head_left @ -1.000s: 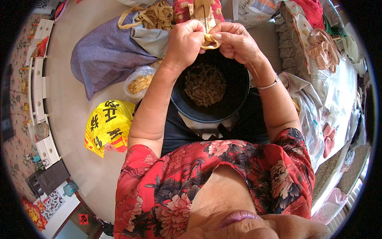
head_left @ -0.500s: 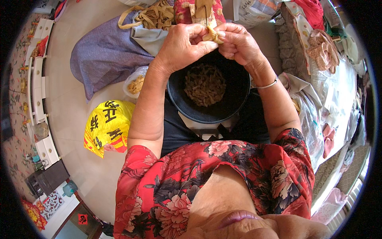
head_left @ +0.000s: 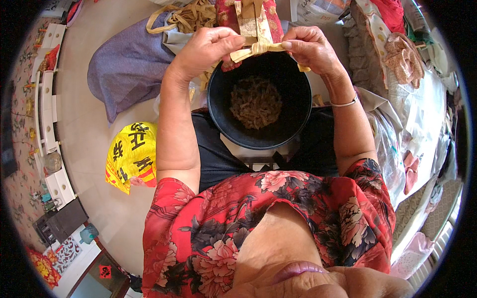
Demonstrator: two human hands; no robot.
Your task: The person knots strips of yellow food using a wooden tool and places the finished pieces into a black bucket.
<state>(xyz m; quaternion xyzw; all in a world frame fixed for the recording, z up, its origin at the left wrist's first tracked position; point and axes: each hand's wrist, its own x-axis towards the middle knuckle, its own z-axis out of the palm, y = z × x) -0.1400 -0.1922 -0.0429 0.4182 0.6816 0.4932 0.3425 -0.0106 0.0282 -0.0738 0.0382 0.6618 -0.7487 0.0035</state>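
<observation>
- Yellow strip (head_left: 272, 47) at the upper centre of the frame, pulled roughly sideways between the two hands, just above the far rim of the black tub; a knot (head_left: 259, 48) sits near its middle.
- Right hand (head_left: 314, 49), upper right of centre: thumb and fingers pinch the strip, and a short yellow end pokes out below them. A pale bracelet (head_left: 344, 103) circles that wrist.
- Left hand (head_left: 204, 50), upper left of centre: fingers curled, thumb reaching toward the knot. The strip's left end lies just under the thumb — whether the hand grips it, I cannot tell.
- Black tub (head_left: 214, 119) in the middle of the frame, between legs in dark trousers (head_left: 214, 146); brown pieces (head_left: 256, 103) lie heaped on its bottom.
- Red patterned bundle (head_left: 227, 16) at the top centre, with a flat tan piece (head_left: 252, 25) on it, right behind the knot.
- Blue-grey cloth bag (head_left: 121, 74) at the upper left, tan strips (head_left: 196, 17) piled at its mouth.
- Yellow plastic bag (head_left: 130, 155) left of centre, on the pale floor (head_left: 84, 119), near the left forearm.
- Clear plastic bag (head_left: 385, 149) at the right, beside the right upper arm; a crumpled brownish cloth (head_left: 403, 59) lies farther up.
- Red flowered shirt (head_left: 213, 248) across the lower middle — white drawers (head_left: 47, 119) stand along the left edge.
</observation>
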